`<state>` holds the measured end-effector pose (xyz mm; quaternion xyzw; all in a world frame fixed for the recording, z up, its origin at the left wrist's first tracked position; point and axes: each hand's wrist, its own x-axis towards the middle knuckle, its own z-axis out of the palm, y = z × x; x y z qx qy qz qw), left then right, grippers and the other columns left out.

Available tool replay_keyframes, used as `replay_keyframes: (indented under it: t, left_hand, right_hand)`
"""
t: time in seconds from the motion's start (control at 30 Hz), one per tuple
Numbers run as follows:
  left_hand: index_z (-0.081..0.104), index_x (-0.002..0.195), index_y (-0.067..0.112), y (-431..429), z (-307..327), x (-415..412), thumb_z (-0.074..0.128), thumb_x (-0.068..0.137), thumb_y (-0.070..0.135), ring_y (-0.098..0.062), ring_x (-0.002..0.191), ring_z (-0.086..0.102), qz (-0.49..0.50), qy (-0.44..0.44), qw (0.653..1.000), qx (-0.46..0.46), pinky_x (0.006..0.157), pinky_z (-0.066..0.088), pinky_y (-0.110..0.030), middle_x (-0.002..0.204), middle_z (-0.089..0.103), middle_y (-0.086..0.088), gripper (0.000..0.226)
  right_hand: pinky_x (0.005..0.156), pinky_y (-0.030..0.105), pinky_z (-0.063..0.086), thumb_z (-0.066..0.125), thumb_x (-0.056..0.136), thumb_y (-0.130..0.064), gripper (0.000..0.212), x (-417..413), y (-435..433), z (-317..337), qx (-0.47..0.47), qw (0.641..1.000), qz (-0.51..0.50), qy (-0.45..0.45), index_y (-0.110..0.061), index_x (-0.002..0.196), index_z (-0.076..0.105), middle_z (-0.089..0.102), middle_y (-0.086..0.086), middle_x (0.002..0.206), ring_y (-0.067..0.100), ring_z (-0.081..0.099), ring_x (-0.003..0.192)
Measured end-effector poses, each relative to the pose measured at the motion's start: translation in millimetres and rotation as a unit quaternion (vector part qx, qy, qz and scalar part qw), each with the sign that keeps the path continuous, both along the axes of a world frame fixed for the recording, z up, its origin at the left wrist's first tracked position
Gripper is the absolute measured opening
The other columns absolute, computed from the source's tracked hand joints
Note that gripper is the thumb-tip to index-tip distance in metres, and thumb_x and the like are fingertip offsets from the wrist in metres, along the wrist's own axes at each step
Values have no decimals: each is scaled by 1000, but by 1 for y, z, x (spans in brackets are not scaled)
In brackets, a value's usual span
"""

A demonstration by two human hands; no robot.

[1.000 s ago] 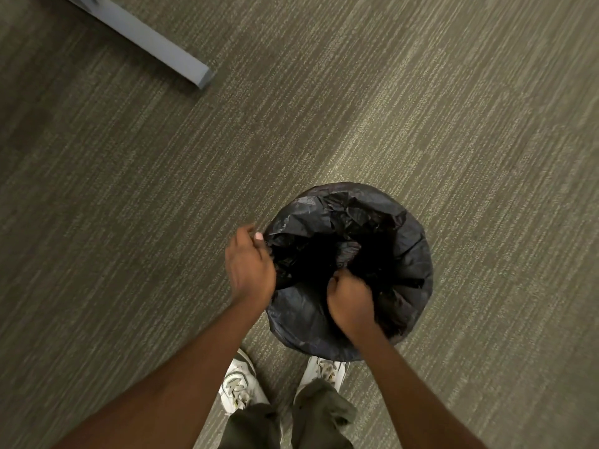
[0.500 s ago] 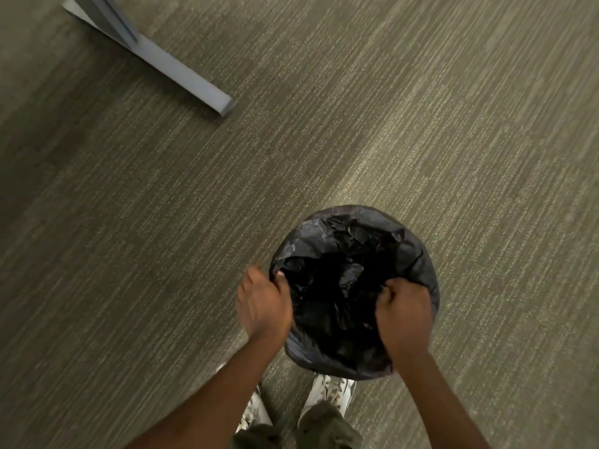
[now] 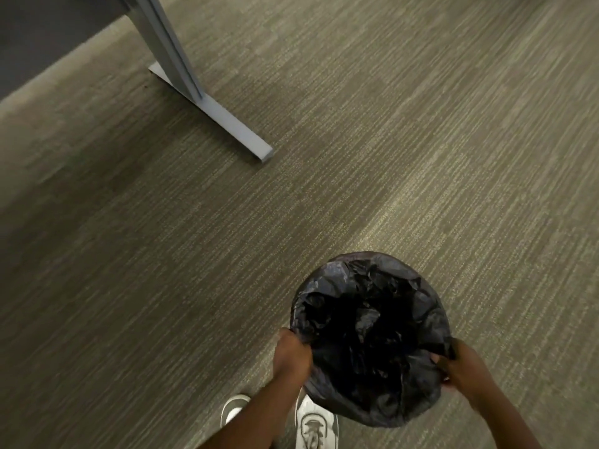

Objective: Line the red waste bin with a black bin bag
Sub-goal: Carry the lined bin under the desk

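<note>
A crinkled black bin bag (image 3: 372, 338) is draped over the round waste bin on the carpet, covering its rim and sides, so none of the bin's red shows. The bag's dark inside sags into the bin. My left hand (image 3: 291, 358) grips the bag at the bin's near-left edge. My right hand (image 3: 463, 367) holds the bag at the near-right edge, fingers pinched on the plastic.
A grey metal desk leg with a flat foot (image 3: 214, 111) stands on the carpet at the upper left, below a dark panel (image 3: 48, 34). My two white shoes (image 3: 316, 426) are just behind the bin. Grey-green carpet (image 3: 421, 140) stretches all around.
My right hand has moved from the bag's inner middle out to the bin's right rim. My left hand slid down the left side. The view tilted up, showing more of the desk leg.
</note>
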<state>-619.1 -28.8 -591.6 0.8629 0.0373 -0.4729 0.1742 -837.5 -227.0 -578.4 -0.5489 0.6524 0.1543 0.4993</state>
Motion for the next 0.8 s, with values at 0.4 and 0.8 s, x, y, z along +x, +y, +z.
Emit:
replay_keyframes:
  t: [0.4,0.8]
  left_hand:
    - [59,120,0,48,7,99,53,90,4,-40,110,61,136,-34,985,-97,91,51,-43,119,64,-26,30]
    - [56,120,-4,88,8,233,50,92,13,-41,106,61,223,-94,969,-43,88,52,-48,121,62,-27,33]
  right_hand:
    - [72,43,52,65,83,-4,19,153,-16,15,-89,967,235,-49,2,101,62,68,21,88,33,65,79]
    - [76,41,54,61,86,-13,27,355,-5,4,-159,902,391,-87,5,104,63,68,27,99,38,65,91]
